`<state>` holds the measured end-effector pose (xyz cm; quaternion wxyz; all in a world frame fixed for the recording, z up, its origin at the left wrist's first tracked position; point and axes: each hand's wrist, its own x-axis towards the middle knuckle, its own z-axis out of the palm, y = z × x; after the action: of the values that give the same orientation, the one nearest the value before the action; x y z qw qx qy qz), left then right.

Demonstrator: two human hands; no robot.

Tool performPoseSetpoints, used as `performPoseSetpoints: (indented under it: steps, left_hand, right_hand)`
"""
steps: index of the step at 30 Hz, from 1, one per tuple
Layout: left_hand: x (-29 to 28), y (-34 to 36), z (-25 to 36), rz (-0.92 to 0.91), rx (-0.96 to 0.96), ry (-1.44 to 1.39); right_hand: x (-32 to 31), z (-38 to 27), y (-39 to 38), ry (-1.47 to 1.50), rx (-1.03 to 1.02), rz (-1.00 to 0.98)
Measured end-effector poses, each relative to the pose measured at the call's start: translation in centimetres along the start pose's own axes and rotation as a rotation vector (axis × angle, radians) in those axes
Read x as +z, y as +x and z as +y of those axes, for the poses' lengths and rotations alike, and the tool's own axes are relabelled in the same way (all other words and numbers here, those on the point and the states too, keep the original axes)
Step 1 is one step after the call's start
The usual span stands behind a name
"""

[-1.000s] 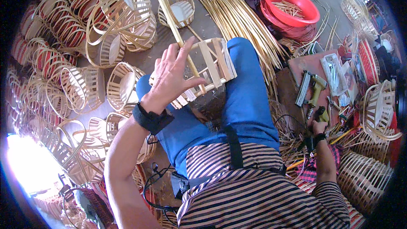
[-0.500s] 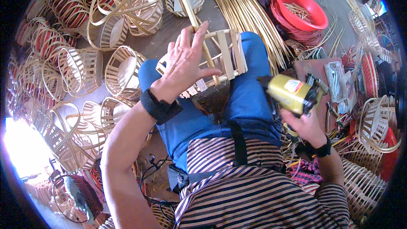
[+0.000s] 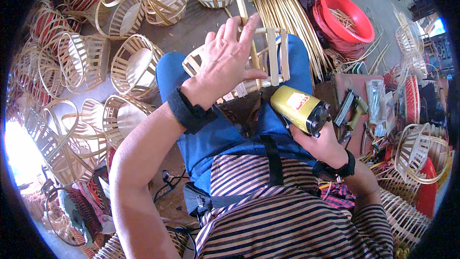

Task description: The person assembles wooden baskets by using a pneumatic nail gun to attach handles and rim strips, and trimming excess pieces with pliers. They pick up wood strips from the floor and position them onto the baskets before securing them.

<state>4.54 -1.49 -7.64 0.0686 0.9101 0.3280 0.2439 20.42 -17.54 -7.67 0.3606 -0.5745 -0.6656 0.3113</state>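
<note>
Two hands work over the lap here. The left hand (image 3: 225,64) lies spread on a half-built bamboo basket frame (image 3: 268,60) that rests across the blue-trousered knees, palm down, fingers splayed rather than curled. Its fingertips press a long bamboo strip (image 3: 245,24) against the frame, so it pins more than it grips. The right hand (image 3: 322,145) is wrapped fully round the handle of a yellow nail gun (image 3: 298,110), fingers closed tight on it; whether a finger sits on the trigger I cannot tell.

The gun lies just to the right of the frame and nearer the body. Its yellow body slants from the grip up and left, so one end faces the frame's near right corner, close to it but not touching as far as I can see. The strip's long axis runs near to far, leaning slightly left at the far end, crossing the frame under the left hand and going on past its far edge. The left hand is already on the frame; the right is a short way off.

The frame is pale, open and boxy, made of flat slats with gaps between, its right side showing two upright slats. Finished round baskets (image 3: 132,67) crowd the floor to the left, loose bamboo strips (image 3: 282,5) lie far off, and a red basin (image 3: 347,17) sits far right.
</note>
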Motion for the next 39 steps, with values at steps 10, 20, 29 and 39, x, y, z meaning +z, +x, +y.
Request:
performPoseSetpoints:
  steps: [10, 20, 29, 39]
  left_hand:
    - [0.0, 0.1, -0.2, 0.019, 0.002, -0.006]
    - [-0.8, 0.1, -1.2, 0.041, 0.037, -0.056]
    - [0.5, -1.0, 0.6, 0.103, -0.268, -0.221]
    - [0.4, -1.9, 2.1, 0.09, -0.261, -0.225]
  right_hand:
    - [0.4, 0.7, -0.2, -0.125, -0.105, -0.009]
    - [-2.8, -1.5, 0.6, 0.068, -0.017, 0.065]
    - [-4.2, -2.3, 3.6, 0.439, 0.181, 0.074]
    - [-3.2, -2.3, 5.0, 0.286, 0.093, 0.008]
